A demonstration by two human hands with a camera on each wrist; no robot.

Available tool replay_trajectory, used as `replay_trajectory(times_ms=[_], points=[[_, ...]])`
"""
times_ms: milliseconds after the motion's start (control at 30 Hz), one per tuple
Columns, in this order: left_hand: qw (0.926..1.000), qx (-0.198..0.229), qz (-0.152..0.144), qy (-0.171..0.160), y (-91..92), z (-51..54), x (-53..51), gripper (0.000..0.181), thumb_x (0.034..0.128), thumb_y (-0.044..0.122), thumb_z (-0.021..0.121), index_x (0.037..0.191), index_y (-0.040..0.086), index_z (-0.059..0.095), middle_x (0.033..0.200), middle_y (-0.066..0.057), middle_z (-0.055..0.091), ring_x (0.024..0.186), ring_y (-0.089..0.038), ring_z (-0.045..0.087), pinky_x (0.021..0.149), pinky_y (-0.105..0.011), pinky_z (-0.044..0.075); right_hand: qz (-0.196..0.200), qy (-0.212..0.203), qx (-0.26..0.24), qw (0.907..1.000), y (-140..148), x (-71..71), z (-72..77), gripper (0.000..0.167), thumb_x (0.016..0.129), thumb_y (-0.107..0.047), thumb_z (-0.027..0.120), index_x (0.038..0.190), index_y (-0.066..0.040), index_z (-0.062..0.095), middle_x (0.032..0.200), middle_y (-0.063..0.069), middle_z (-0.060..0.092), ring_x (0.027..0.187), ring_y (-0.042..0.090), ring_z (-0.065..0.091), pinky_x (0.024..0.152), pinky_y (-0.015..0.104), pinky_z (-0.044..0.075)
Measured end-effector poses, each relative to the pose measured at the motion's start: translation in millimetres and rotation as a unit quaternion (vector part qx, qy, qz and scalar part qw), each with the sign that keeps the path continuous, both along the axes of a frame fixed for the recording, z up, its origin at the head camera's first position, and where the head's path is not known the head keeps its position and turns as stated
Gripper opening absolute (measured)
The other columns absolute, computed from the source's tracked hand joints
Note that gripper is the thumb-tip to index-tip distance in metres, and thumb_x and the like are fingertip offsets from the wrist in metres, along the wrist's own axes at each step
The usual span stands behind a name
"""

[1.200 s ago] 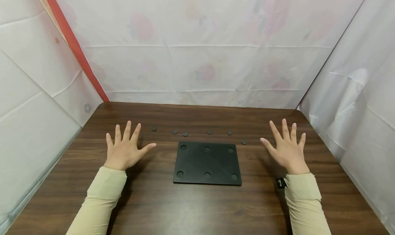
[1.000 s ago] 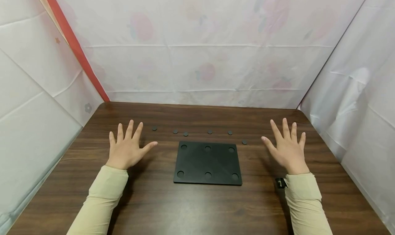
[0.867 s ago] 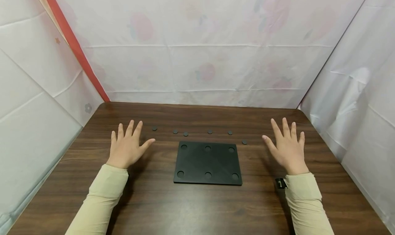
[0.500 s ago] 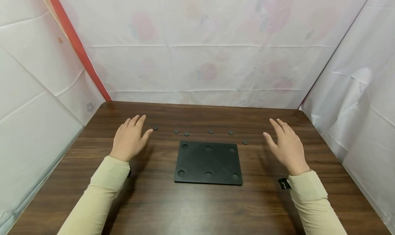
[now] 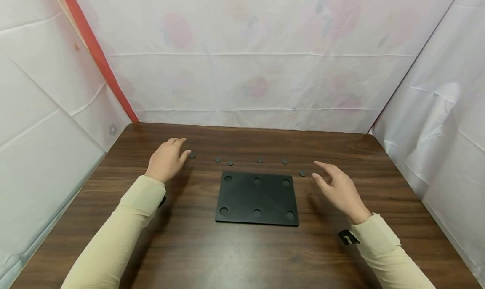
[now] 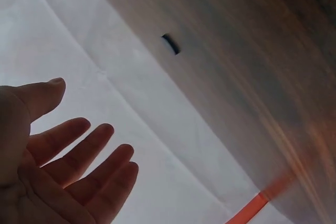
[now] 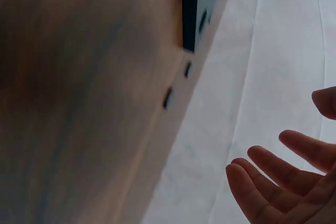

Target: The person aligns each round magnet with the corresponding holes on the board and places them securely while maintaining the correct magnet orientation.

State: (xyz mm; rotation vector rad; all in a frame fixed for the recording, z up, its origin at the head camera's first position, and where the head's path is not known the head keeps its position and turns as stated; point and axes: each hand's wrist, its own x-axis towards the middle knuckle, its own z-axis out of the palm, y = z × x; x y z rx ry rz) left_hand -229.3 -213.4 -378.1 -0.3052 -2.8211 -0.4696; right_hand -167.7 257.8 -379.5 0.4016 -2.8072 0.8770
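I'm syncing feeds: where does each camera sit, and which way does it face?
Head: on the head, facing forward and down at table, black plate and six dark discs; left hand, right hand and sleeves show.
Left wrist: on that wrist, facing discs, table and white cloth; left hand partly shows.
Right wrist: on that wrist, facing plate, discs and cloth; right hand partly shows.
Head and right wrist share the plate.

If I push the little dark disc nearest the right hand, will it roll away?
Probably not: the dark disc lies flat, so it would likely slide instead. The table looks shiny and smooth, so the disc may skid easily. It's small and thin, so it's probably light but might be tricky to lift.
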Motion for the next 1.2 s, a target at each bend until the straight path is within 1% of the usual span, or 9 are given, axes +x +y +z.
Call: replay_trajectory(times_ms=[67,267,533,700,767,900,1000,1100,1200], points=[[0.9999,0.000,0.000,-0.016,-0.5,-1.4,-4.7,0.047,0.1009,0.021,0.061,0.137,-0.008,0.052,0.134,-0.031,0.052,0.118,-0.049,0.054,0.097,-0.059,0.044,0.005,-0.022,-0.018,0.9996,-3.6,1.5,-2.9,0.048,0.104,-0.028,0.056,0.145,-0.004,0.050,0.134,0.024,0.055,0.099,0.038,0.065,0.079,0.054,0.053],[0.9975,-0.002,-0.005,-0.070,-0.1,-4.8,-18.6,0.048,0.1017,0.021,0.060,0.139,-0.008,0.050,0.136,-0.032,0.050,0.121,-0.048,0.052,0.099,-0.059,0.042,0.023,-0.088,-0.055,0.9943,-14.9,3.6,-9.2,0.048,0.104,-0.028,0.056,0.142,0.000,0.051,0.125,0.020,0.062,0.107,0.036,0.063,0.087,0.051,0.052],[0.9902,-0.002,-0.007,-0.139,-2.9,-15.3,-32.4,0.052,0.1019,0.022,0.060,0.142,-0.009,0.047,0.142,-0.033,0.045,0.130,-0.049,0.044,0.106,-0.059,0.036,0.033,-0.147,-0.054,0.9871,-25.4,2.3,-19.2,0.049,0.103,-0.026,0.058,0.140,0.006,0.051,0.120,0.019,0.064,0.102,0.032,0.064,0.078,0.045,0.053],[0.9845,-0.007,-0.013,-0.175,-4.8,-22.5,-39.7,0.052,0.1021,0.022,0.059,0.142,-0.010,0.046,0.142,-0.033,0.045,0.131,-0.049,0.042,0.107,-0.059,0.035,0.035,-0.173,-0.048,0.9832,-28.3,1.1,-25.5,0.050,0.102,-0.023,0.060,0.141,0.006,0.050,0.119,0.017,0.064,0.099,0.030,0.065,0.073,0.040,0.052],[0.9823,-0.007,-0.014,-0.186,-4.3,-23.7,-42.3,0.053,0.1022,0.022,0.059,0.141,-0.011,0.046,0.141,-0.033,0.045,0.130,-0.049,0.043,0.106,-0.059,0.036,0.035,-0.183,-0.049,0.9813,-29.3,0.8,-26.1,0.051,0.101,-0.023,0.060,0.141,0.007,0.049,0.116,0.016,0.064,0.093,0.026,0.065,0.067,0.037,0.050],[0.9772,-0.002,-0.011,-0.212,-2.0,-23.9,-44.9,0.052,0.1022,0.022,0.059,0.140,-0.011,0.047,0.140,-0.033,0.048,0.129,-0.049,0.044,0.105,-0.059,0.037,0.042,-0.216,-0.066,0.9732,-31.6,-0.5,-27.3,0.052,0.101,-0.021,0.060,0.141,0.010,0.047,0.098,0.010,0.064,0.064,0.019,0.056,0.052,0.030,0.039],[0.9745,-0.006,-0.007,-0.224,0.4,-23.3,-45.7,0.050,0.1021,0.021,0.059,0.139,-0.011,0.049,0.139,-0.031,0.050,0.129,-0.048,0.045,0.106,-0.058,0.037,0.055,-0.235,-0.076,0.9675,-32.5,-1.7,-29.2,0.052,0.101,-0.018,0.060,0.140,0.013,0.046,0.087,0.007,0.061,0.055,0.017,0.047,0.048,0.029,0.035],[0.9750,-0.024,-0.009,-0.221,3.9,-21.2,-46.4,0.046,0.1011,0.020,0.061,0.134,-0.011,0.054,0.135,-0.031,0.053,0.127,-0.047,0.047,0.105,-0.056,0.039,0.063,-0.235,-0.071,0.9673,-33.3,-2.8,-31.6,0.052,0.100,-0.016,0.061,0.139,0.014,0.046,0.088,0.007,0.059,0.059,0.017,0.050,0.052,0.030,0.039],[0.9777,-0.046,-0.012,-0.204,7.9,-20.3,-46.3,0.039,0.0994,0.018,0.063,0.126,-0.010,0.061,0.127,-0.029,0.057,0.119,-0.044,0.053,0.101,-0.054,0.043,0.061,-0.234,-0.061,0.9685,-35.1,-4.0,-33.8,0.054,0.099,-0.016,0.063,0.139,0.015,0.046,0.092,0.007,0.058,0.062,0.017,0.052,0.056,0.031,0.041]])
